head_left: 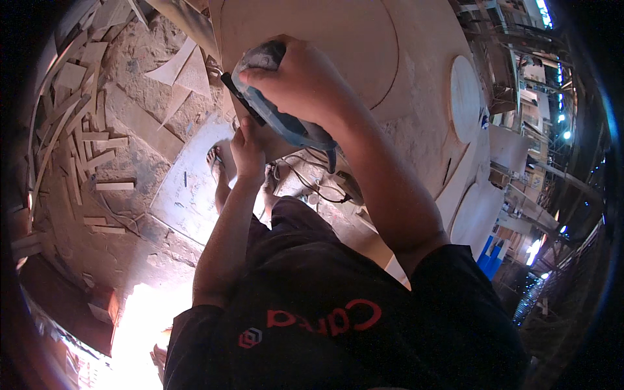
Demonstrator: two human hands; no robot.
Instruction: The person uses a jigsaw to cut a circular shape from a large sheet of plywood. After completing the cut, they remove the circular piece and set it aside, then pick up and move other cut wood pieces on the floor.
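My right hand [296,81] is closed round a grey-blue power tool [305,136], which looks like a jigsaw. Its black base plate [237,94] is at the edge of a pale plywood board [305,32] with a large circle drawn on it. Just below the tool, my left hand [249,146] has its fingers curled at the board's edge, gripping it. A dark cord [305,185] loops beneath the tool. The blade is hidden from this view.
Wooden offcuts [84,156] litter the dusty floor at the left. A light flat sheet [175,188] lies by my feet. A pale oval panel [465,97] and other sheets [474,214] are at the right, with cluttered shelving or stacks beyond.
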